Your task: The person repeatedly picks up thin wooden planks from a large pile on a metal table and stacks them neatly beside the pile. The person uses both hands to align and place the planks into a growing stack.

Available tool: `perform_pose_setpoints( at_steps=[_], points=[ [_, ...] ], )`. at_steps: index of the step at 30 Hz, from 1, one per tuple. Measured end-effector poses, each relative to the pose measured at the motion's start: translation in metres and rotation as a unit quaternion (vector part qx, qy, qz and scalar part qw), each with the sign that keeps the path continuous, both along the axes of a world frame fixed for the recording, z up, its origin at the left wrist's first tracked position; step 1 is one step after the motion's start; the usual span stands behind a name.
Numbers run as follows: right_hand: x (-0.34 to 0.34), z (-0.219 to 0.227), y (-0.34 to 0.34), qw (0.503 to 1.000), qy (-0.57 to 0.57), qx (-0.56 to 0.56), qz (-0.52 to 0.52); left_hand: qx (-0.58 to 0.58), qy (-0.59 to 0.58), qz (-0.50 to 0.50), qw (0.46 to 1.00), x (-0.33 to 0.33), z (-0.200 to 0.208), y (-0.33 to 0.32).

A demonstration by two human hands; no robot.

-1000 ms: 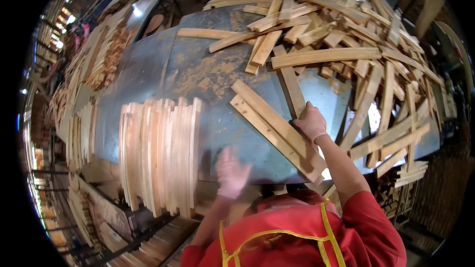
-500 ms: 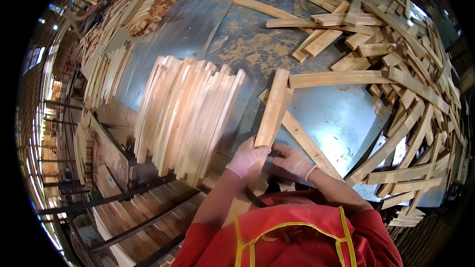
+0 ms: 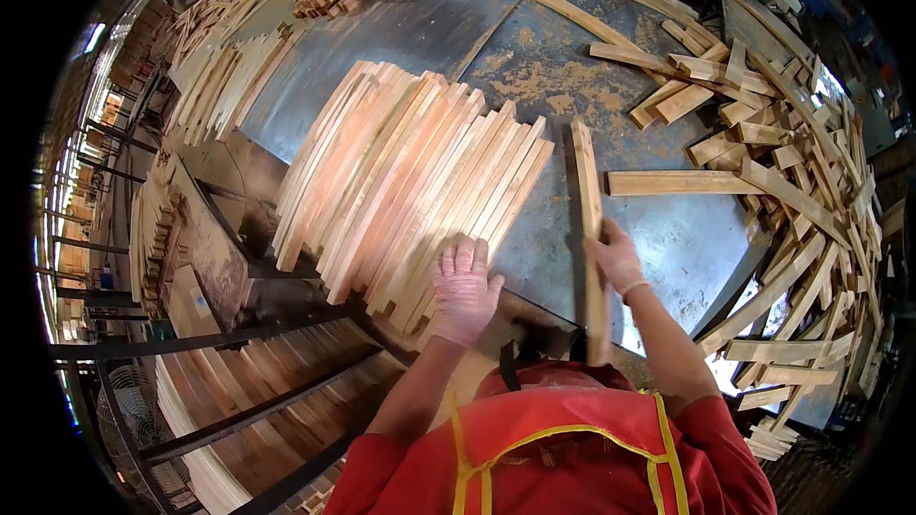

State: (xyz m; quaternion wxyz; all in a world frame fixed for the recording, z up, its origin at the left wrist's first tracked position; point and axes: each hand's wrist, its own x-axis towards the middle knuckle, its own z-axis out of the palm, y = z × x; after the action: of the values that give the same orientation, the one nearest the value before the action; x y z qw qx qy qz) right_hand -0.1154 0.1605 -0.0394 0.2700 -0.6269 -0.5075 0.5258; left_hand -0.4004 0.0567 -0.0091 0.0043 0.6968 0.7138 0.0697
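A broad row of pale wooden strips point(image 3: 401, 172) lies side by side on the metal table. My left hand point(image 3: 465, 291), in a light knitted glove, rests on the near ends of this row with its fingers stretched out. Just right of the row, my right hand point(image 3: 615, 253), gloved as well, grips a single wooden strip point(image 3: 585, 191) from its right side. That strip points away from me, its near end slightly blurred close to my apron. A gap of bare metal separates it from the row.
A jumbled heap of wooden pieces point(image 3: 801, 172) covers the table's right side, with one strip point(image 3: 677, 183) reaching out of it. Sawdust point(image 3: 553, 76) is scattered on the metal tabletop point(image 3: 401, 19). Black rack bars point(image 3: 258, 410) stand at lower left, near more stacked wood point(image 3: 229, 62) beyond.
My left hand has let go of the strip it held and moved onto the row. My right hand has moved right and now grips a strip. The view has shifted, showing the row further right.
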Motion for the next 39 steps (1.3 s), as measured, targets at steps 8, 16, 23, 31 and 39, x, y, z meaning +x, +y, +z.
perform_pose_setpoints(
  at_steps=[8, 16, 23, 31, 39],
  points=[
    [-0.095, 0.031, 0.024, 0.97, -0.106, 0.109, 0.191, -0.056, 0.02, -0.018, 0.998, -0.01, -0.02, -0.006],
    [0.088, 0.038, 0.123, 0.806, -0.512, 0.182, 0.236, -0.047, 0.013, -0.049, 0.998, 0.048, 0.009, 0.008],
    [0.119, 0.085, -0.009, 0.872, -0.311, 0.371, 0.076, -0.071, -0.005, -0.164, 0.984, 0.136, -0.018, 0.034],
    [0.48, 0.073, -0.189, 0.6, -0.361, -0.184, -0.69, -0.238, 0.054, -0.162, 0.956, 0.161, -0.029, 0.057],
    [0.483, -0.05, -0.23, 0.535, 0.284, 0.159, -0.78, -0.539, -0.619, 0.028, 0.571, 0.105, -0.023, 0.066]
  ],
)
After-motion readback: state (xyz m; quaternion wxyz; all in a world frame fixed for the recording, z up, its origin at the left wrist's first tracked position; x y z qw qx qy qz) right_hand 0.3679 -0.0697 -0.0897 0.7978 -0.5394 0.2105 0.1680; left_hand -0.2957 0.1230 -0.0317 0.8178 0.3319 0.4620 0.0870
